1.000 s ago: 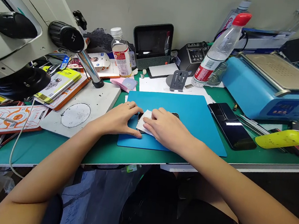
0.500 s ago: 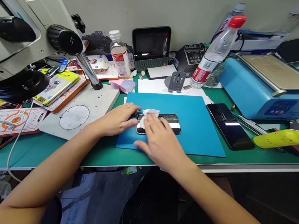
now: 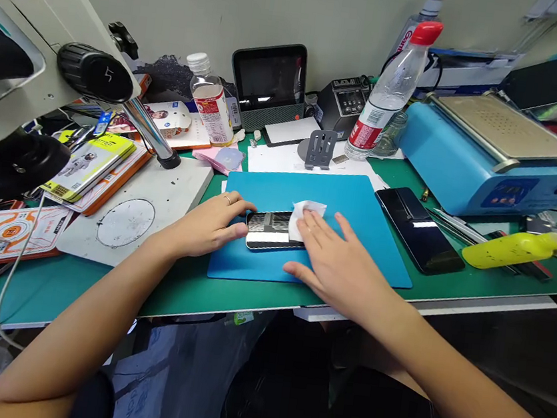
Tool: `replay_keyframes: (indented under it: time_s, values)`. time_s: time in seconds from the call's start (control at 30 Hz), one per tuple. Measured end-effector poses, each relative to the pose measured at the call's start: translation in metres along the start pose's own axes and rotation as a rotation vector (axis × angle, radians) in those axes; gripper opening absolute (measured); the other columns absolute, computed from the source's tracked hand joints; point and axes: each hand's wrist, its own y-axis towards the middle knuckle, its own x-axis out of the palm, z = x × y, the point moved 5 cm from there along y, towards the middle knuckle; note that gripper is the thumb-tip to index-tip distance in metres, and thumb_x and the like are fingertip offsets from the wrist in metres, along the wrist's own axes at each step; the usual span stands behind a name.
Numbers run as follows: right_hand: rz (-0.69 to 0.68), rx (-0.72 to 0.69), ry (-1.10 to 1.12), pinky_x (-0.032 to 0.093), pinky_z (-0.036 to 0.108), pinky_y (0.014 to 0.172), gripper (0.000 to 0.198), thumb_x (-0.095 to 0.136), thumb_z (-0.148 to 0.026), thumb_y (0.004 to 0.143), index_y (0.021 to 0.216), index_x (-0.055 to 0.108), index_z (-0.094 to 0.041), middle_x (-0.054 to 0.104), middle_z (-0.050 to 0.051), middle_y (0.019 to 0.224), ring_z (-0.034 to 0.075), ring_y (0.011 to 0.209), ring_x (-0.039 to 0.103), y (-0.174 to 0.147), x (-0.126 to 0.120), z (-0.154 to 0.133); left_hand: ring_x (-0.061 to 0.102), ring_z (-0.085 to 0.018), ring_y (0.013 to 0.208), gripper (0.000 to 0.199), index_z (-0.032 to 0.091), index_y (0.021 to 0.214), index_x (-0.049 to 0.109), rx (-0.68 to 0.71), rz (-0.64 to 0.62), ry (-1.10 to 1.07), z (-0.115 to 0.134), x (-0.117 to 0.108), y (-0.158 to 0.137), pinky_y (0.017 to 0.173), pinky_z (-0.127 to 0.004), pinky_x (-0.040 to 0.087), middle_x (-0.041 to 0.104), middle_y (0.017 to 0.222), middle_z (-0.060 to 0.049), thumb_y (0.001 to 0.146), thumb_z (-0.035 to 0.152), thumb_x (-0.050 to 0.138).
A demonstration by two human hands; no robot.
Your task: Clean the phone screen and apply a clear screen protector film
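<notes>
Right hand (image 3: 338,256), flat and ungripping, presses white tissue (image 3: 303,208) on the smartphone (image 3: 271,223); left hand (image 3: 208,229), loosely spread, meets its end; wiping seems underway; next stroke needs bracing.

Two grips (image 3: 213,225) (image 3: 346,260), one white wipe (image 3: 301,208), one blue mat (image 3: 353,194), one red-capped bottle (image 3: 380,113)

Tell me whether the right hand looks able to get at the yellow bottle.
Probably yes: nothing tall seems to stand between the right hand and the yellow bottle, with the mat and black phone lying flat, though that hand is on the wipe.
</notes>
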Motion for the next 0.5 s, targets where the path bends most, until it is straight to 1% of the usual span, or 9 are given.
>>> replay_keyframes:
  time_s: [0.03, 0.1, 0.17, 0.2, 0.27, 0.33, 0.4, 0.5]
  values:
    - [-0.011, 0.016, -0.007, 0.028, 0.063, 0.123, 0.081, 0.034, -0.063, 0.104, 0.151, 0.047, 0.003, 0.044, 0.028, 0.16, 0.038, 0.152, 0.039, -0.001, -0.001, 0.007, 0.057, -0.034, 0.111, 0.093, 0.015, 0.136, 0.059, -0.012, -0.006, 0.011, 0.0, 0.0, 0.0, 0.099, -0.05, 0.045, 0.06, 0.12, -0.016, 0.093, 0.085, 0.015]
    - [-0.029, 0.041, -0.011, 0.029, 0.063, 0.123, 0.083, 0.031, -0.064, 0.104, 0.15, 0.049, 0.003, 0.045, 0.028, 0.159, 0.038, 0.151, 0.04, -0.002, -0.003, 0.015, 0.058, -0.033, 0.111, 0.088, 0.017, 0.138, 0.058, -0.034, -0.015, 0.037, 0.0, 0.001, 0.0, 0.098, -0.048, 0.047, 0.059, 0.122, -0.015, 0.09, 0.086, 0.033]
    - [-0.038, 0.069, -0.007, 0.028, 0.063, 0.123, 0.086, 0.029, -0.067, 0.104, 0.148, 0.05, 0.004, 0.046, 0.028, 0.158, 0.038, 0.151, 0.041, 0.0, -0.005, 0.016, 0.059, -0.032, 0.109, 0.087, 0.019, 0.14, 0.057, -0.045, -0.021, 0.064, 0.001, 0.001, 0.0, 0.096, -0.046, 0.048, 0.058, 0.124, -0.013, 0.083, 0.086, 0.053]
    - [-0.041, 0.078, 0.0, 0.027, 0.063, 0.124, 0.088, 0.029, -0.069, 0.103, 0.148, 0.05, 0.004, 0.047, 0.028, 0.158, 0.039, 0.151, 0.04, 0.003, -0.006, 0.014, 0.06, -0.032, 0.108, 0.088, 0.02, 0.14, 0.057, -0.045, -0.021, 0.075, 0.001, 0.001, 0.0, 0.095, -0.045, 0.049, 0.058, 0.124, -0.013, 0.08, 0.084, 0.06]
    - [-0.043, 0.089, 0.033, 0.027, 0.061, 0.125, 0.094, 0.031, -0.074, 0.1, 0.149, 0.05, 0.004, 0.046, 0.029, 0.158, 0.039, 0.152, 0.039, 0.011, -0.004, 0.005, 0.06, -0.032, 0.109, 0.087, 0.021, 0.14, 0.056, -0.036, -0.013, 0.082, 0.001, 0.002, 0.0, 0.095, -0.045, 0.05, 0.058, 0.123, -0.012, 0.077, 0.081, 0.067]
    - [-0.034, 0.083, 0.089, 0.027, 0.059, 0.125, 0.101, 0.032, -0.079, 0.096, 0.15, 0.049, 0.005, 0.045, 0.029, 0.159, 0.04, 0.152, 0.038, 0.022, -0.001, -0.008, 0.06, -0.033, 0.111, 0.083, 0.021, 0.139, 0.057, -0.029, 0.003, 0.078, 0.001, 0.002, 0.0, 0.096, -0.045, 0.05, 0.059, 0.123, -0.012, 0.078, 0.077, 0.069]
    - [-0.005, 0.051, 0.144, 0.026, 0.056, 0.126, 0.107, 0.031, -0.082, 0.094, 0.151, 0.046, 0.006, 0.044, 0.029, 0.16, 0.04, 0.152, 0.037, 0.036, 0.003, -0.025, 0.06, -0.034, 0.112, 0.083, 0.019, 0.136, 0.056, -0.029, 0.018, 0.075, 0.001, 0.002, 0.0, 0.096, -0.046, 0.05, 0.06, 0.121, -0.013, 0.077, 0.076, 0.072]
    - [0.051, -0.029, 0.192, 0.024, 0.052, 0.127, 0.116, 0.032, -0.087, 0.089, 0.151, 0.044, 0.009, 0.046, 0.03, 0.158, 0.041, 0.152, 0.038, 0.054, 0.007, -0.048, 0.061, -0.035, 0.109, 0.091, 0.017, 0.135, 0.054, -0.031, 0.031, 0.068, 0.002, 0.003, 0.0, 0.094, -0.047, 0.05, 0.061, 0.118, -0.013, 0.071, 0.077, 0.076]
